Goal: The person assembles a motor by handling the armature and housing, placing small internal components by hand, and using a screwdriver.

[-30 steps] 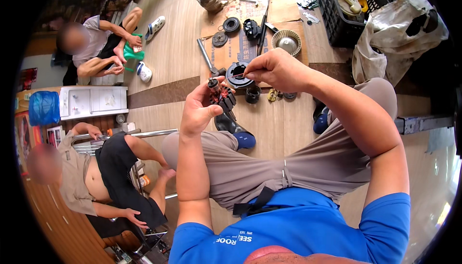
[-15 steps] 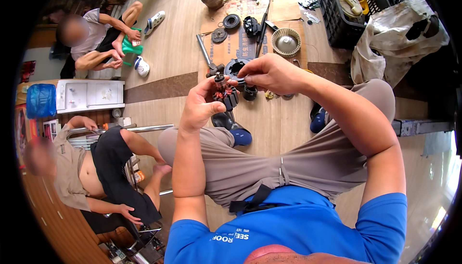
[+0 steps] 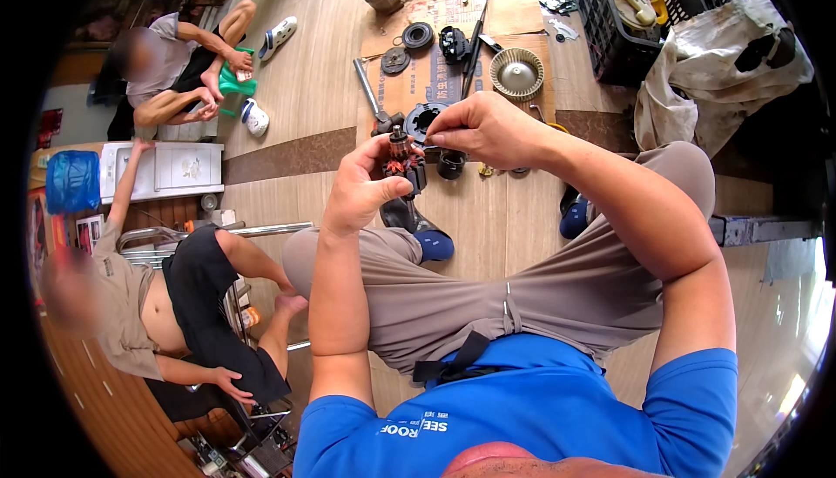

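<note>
Left hand [image 3: 355,189] upright, fingers [image 3: 373,152] curled, right hand [image 3: 489,130] near it, fingers pinched, both elbows [image 3: 697,276] bent

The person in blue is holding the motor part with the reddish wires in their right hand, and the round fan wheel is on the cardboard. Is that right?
Not quite: the head view shows the motor part in the left hand, not the right. The fan wheel is indeed on the cardboard.
</note>
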The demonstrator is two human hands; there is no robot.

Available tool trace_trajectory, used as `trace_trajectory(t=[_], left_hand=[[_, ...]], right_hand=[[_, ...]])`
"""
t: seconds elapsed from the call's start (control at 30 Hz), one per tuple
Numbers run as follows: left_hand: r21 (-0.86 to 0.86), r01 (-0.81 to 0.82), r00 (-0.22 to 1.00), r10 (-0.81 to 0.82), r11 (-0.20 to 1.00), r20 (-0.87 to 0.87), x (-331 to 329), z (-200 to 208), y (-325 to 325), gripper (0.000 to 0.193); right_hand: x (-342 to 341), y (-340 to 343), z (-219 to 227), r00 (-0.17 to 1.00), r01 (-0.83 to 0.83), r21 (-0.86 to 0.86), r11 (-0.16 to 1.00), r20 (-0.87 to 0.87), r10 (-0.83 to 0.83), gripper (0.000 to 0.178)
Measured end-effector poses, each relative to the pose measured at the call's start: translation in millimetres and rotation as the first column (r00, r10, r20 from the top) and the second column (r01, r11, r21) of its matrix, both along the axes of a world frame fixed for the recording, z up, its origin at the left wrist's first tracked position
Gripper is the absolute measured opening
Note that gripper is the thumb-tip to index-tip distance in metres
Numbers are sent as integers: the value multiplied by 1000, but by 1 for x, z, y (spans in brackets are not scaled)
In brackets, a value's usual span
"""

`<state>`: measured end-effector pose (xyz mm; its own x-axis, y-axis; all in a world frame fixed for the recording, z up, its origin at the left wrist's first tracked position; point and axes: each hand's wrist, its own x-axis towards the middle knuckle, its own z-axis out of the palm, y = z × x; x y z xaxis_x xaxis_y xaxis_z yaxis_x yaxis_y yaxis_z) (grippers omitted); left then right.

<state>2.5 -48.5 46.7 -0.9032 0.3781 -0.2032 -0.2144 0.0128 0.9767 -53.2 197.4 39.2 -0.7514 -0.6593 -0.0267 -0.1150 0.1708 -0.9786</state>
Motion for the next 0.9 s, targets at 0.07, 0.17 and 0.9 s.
trace_trajectory(t=[0.07, 0.17, 0.9], left_hand=[[33, -9, 1000, 10, 999, -26, -1, -2, 0, 68], [129, -8, 999, 2, 992, 45, -1, -1, 2, 62], [454, -26, 980, -68, 891, 189, -4, -8, 12, 59]], right_hand=[[1, 1, 3, 1000, -13, -15, 1000, -8, 13, 20], [2, 4, 11, 999, -29, -12, 1000, 14, 29, 20], [-9, 8, 12, 975, 24, 61, 998, -223, -9, 18]])
